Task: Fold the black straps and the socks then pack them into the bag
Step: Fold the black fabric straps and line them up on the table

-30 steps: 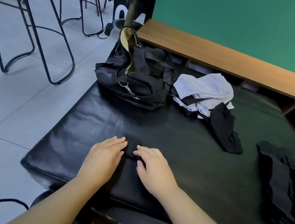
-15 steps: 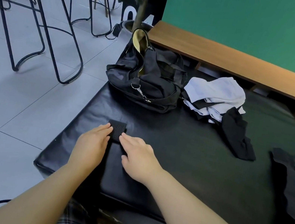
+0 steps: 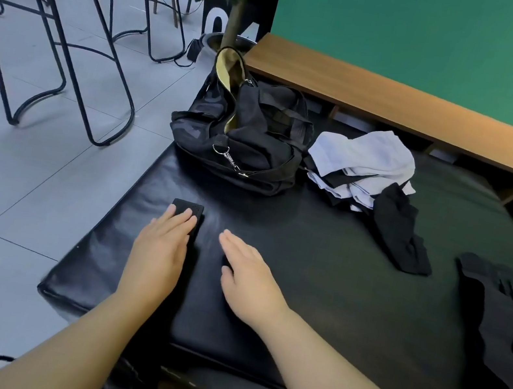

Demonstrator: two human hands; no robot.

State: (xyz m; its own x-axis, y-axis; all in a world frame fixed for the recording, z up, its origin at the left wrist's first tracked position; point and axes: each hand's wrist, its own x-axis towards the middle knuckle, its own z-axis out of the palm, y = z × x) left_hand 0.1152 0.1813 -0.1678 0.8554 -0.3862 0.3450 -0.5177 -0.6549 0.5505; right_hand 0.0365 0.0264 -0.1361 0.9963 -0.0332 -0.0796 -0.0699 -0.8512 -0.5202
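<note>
My left hand [image 3: 158, 254] lies flat, fingers straight, grip wide w/ nothing pinched, pressing down on the folded strap [image 3: 188, 213] near the left edge of the black mat [image 3: 303, 271]; only the strap's far end shows past my fingertips. Best way here, I'd say: keep the palm weight on so the fold can't spring open, then curl thumb under & lift it as one packet. My right hand [image 3: 246, 274] is just beside, grip also wide, holding nothing, flat on the mat, free to pull the bag mouth apart. The bag [image 3: 241, 136] sits beyond, zip gaping, yellow lining showing. Right of it: the socks [image 3: 363, 165] in a loose white/black heap, still unfolded. Far right: more black straps [image 3: 504, 334], piled.
</note>
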